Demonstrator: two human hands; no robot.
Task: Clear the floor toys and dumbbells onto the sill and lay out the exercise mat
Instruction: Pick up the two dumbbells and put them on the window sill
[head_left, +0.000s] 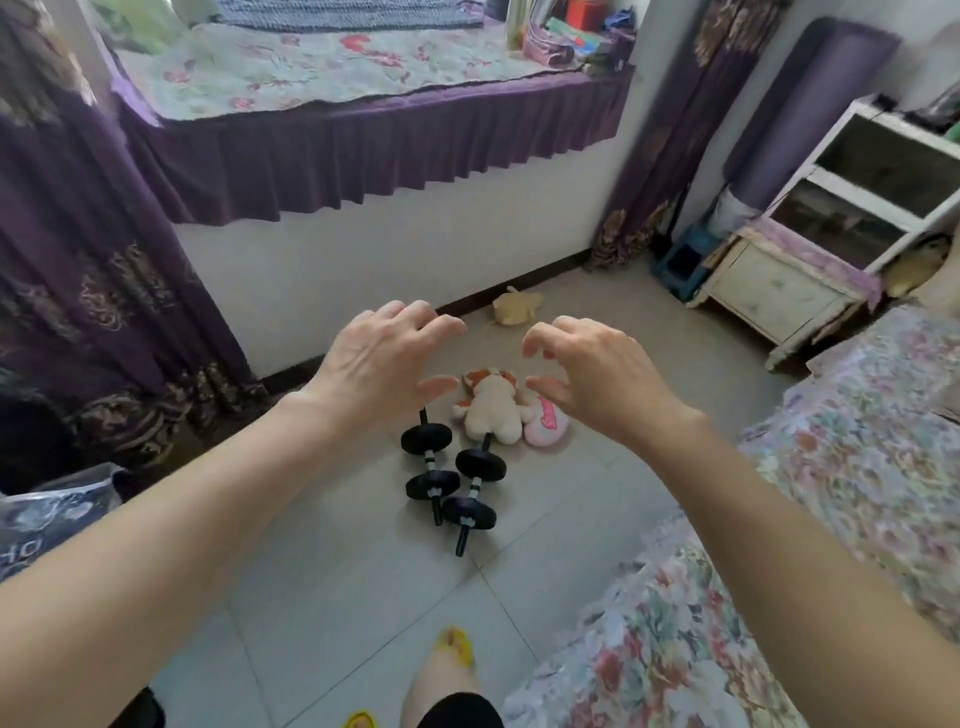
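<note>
Two black dumbbells lie side by side on the tiled floor. Just beyond them rests a cream plush dog with brown ears, and a pink plush toy touches its right side. A small yellow plush toy lies farther off by the wall. My left hand and my right hand hover above the toys, fingers spread, holding nothing. The window sill is covered by a floral quilt with a purple skirt. A rolled purple exercise mat stands upright in the right corner.
Purple curtains hang at the left and beside the sill's right end. A white nightstand and a shelf stand at the right. A bed with a floral cover borders the floor on the right. A plastic bag sits at the left.
</note>
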